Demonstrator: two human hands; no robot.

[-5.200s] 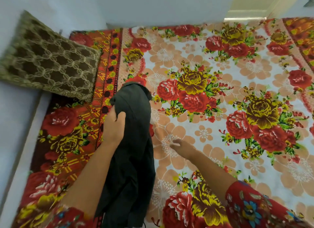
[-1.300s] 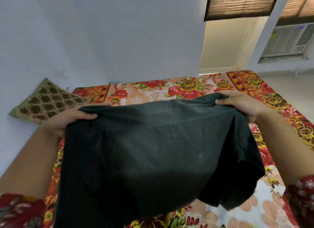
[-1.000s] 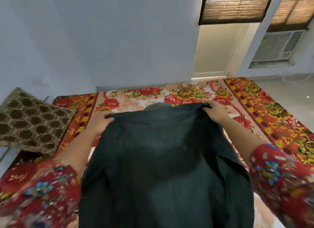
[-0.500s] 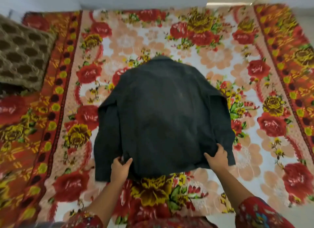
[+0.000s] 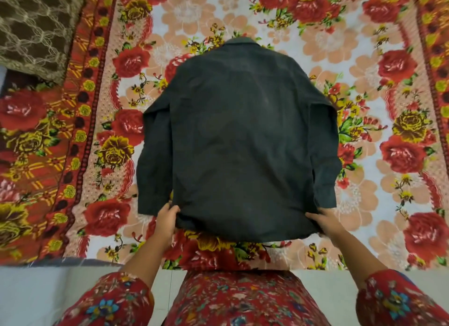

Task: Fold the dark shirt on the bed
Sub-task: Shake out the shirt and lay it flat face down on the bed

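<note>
The dark shirt lies spread back-up on the floral bedspread, collar at the far end and hem towards me. Both long sleeves hang down along its sides. My left hand pinches the hem's left corner. My right hand grips the hem's right corner. The hem edge between them is slightly lifted off the bed.
A brown patterned cushion rests at the far left corner of the bed. The bed's near edge runs just below my hands, with pale floor beneath. My red floral clothing fills the bottom of the view.
I shook the shirt out in the air, then laid it flat on the bed. Both hands moved from the shoulders down to the hem corners, and my view tilted down.
</note>
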